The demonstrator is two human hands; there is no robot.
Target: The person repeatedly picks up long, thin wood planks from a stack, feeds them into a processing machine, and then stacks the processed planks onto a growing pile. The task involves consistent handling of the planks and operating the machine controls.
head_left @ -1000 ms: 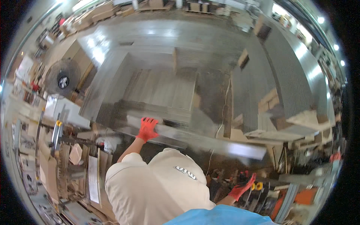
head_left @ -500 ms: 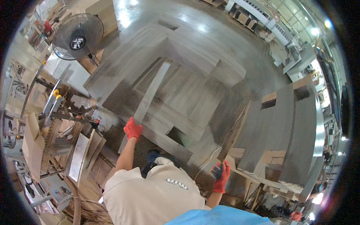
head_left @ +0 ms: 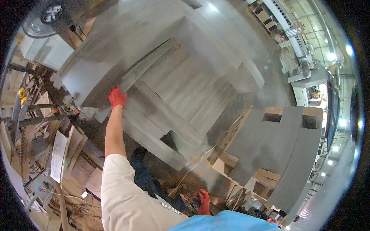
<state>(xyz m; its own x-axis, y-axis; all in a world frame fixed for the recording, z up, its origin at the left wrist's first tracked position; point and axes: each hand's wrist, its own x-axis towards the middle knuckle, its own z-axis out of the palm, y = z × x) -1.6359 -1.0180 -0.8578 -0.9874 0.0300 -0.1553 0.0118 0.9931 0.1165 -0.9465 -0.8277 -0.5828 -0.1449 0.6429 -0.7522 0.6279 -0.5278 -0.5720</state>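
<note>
My left hand (head_left: 116, 97), in a red glove, reaches forward with its fingers apart over the left side of a stack of grey boards. It is beside the near end of a long grey strip (head_left: 148, 66), which lies along the left inner side of the stack's frame-like upper boards. Whether the fingertips touch the strip or the board (head_left: 90, 79) under them, I cannot tell. Low in the middle, near my body, my right hand (head_left: 204, 202) wears a red glove too. Its fingers are loosely bent and apart, with nothing visible in them.
To the right stands another stack of grey panels (head_left: 266, 138) with rectangular cutouts. A pale cord (head_left: 210, 148) runs between the stacks. A fan (head_left: 51, 14) stands far left, above a white box (head_left: 46, 54). Leaning boards (head_left: 59, 154) and metal frames crowd the left side.
The long strip has shifted left against the inner side of the stack. My left hand has moved forward and left and opened off the strip; my right hand has dropped nearer my body. The view has turned.
</note>
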